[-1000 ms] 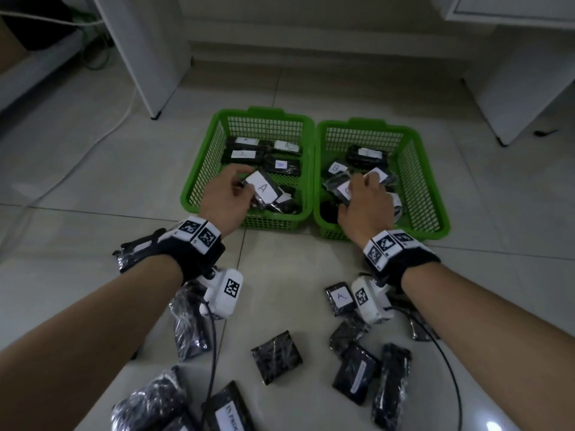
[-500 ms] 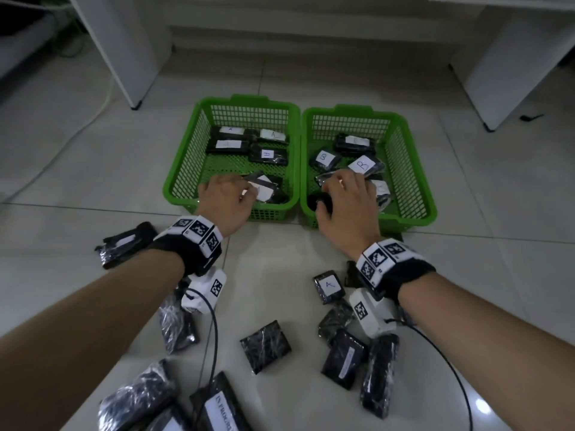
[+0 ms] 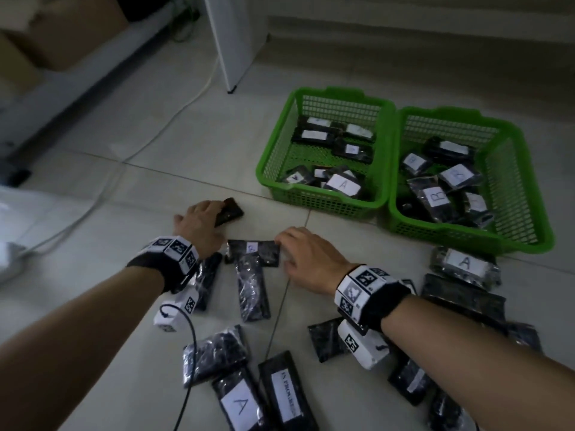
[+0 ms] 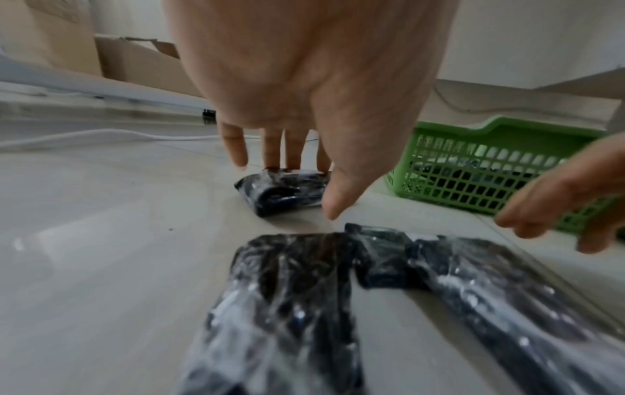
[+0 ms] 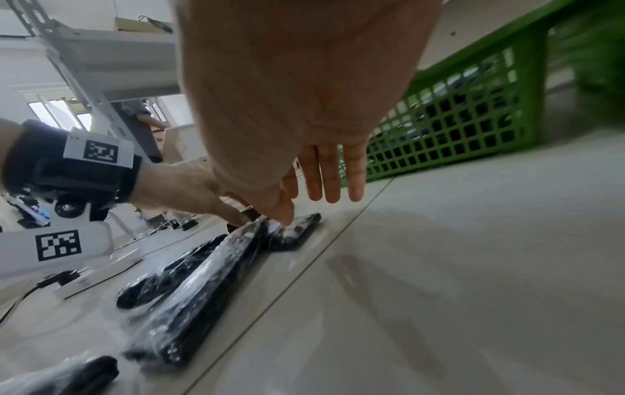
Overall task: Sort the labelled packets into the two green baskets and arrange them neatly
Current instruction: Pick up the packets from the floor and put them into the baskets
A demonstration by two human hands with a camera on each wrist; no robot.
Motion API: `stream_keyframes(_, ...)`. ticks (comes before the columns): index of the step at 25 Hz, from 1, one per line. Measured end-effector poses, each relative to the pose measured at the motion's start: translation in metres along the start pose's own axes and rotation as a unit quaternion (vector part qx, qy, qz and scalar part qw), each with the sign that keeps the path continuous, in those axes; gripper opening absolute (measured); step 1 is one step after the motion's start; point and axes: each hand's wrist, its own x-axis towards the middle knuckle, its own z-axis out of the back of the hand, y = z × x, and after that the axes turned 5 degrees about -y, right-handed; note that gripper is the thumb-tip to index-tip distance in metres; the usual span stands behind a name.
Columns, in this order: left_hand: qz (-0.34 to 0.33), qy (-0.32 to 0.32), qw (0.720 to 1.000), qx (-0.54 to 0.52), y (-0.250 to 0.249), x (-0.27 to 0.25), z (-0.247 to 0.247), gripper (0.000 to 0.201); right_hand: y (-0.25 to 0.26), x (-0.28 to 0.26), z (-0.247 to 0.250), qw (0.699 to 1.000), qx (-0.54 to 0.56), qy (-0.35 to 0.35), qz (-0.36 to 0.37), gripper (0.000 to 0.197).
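Two green baskets stand side by side on the tiled floor. The left basket (image 3: 326, 202) holds black packets labelled A, the right basket (image 3: 451, 231) packets labelled B. My left hand (image 3: 214, 213) (image 4: 311, 189) reaches over a small black packet (image 3: 230, 211) (image 4: 284, 193) on the floor, straight fingertips touching its far edge, thumb off it. My right hand (image 3: 284, 251) (image 5: 309, 209) lies flat beside it, thumb on a small-labelled black packet (image 3: 252, 251) (image 5: 297, 231). Neither hand holds anything.
Several more wrapped black packets lie loose on the floor under my forearms, among them an A packet (image 3: 465, 262) by the right basket and another A packet (image 3: 239, 405) near me. A white cable (image 3: 174, 113) crosses the floor at left, a white furniture leg (image 3: 230, 42) behind.
Both hands have come out of the baskets and down to the floor left of them, leaving their packets inside. The view has swung left. Each hand now touches a loose packet.
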Motion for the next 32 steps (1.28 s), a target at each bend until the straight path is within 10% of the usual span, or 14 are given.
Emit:
stream_keyframes(4,-0.024,-0.03,0.999,-0.013,0.009,-0.012,-0.009,0.065,0.008,0.013,-0.023,0.999,-0.012,0.039,0.018,0.053)
stream_keyframes(8,0.051,-0.052,0.964,-0.256,0.015,-0.023,-0.006,0.032,0.008,0.019,-0.032,0.997,-0.055,0.027,0.037,0.056)
stream_keyframes(10,0.113,-0.058,0.895,-0.427,0.018,-0.023,0.0,0.029,0.007,0.021,-0.032,0.997,-0.061,0.017,0.039,0.052)
stream_keyframes(13,0.152,-0.007,0.722,-0.675,0.011,-0.031,0.014,0.033,0.01,0.021,-0.029,0.995,-0.091,0.004,0.039,0.047)
stream_keyframes(16,0.145,0.021,0.674,-0.724,-0.004,-0.038,0.027,0.035,0.007,0.014,-0.019,0.998,-0.063,0.025,-0.01,0.061)
stream_keyframes(19,0.105,0.04,0.699,-0.706,-0.02,-0.038,0.033,0.023,-0.005,-0.004,-0.009,0.997,-0.038,0.04,-0.056,0.053)
stream_keyframes(24,0.023,0.004,0.777,-0.63,-0.061,-0.034,0.04,0.057,-0.019,-0.039,0.014,0.993,-0.001,0.037,-0.108,0.047)
stream_keyframes(32,-0.109,-0.041,0.845,-0.522,-0.161,-0.005,0.045,0.04,-0.074,-0.103,0.109,0.945,-0.018,-0.286,-0.161,0.033)
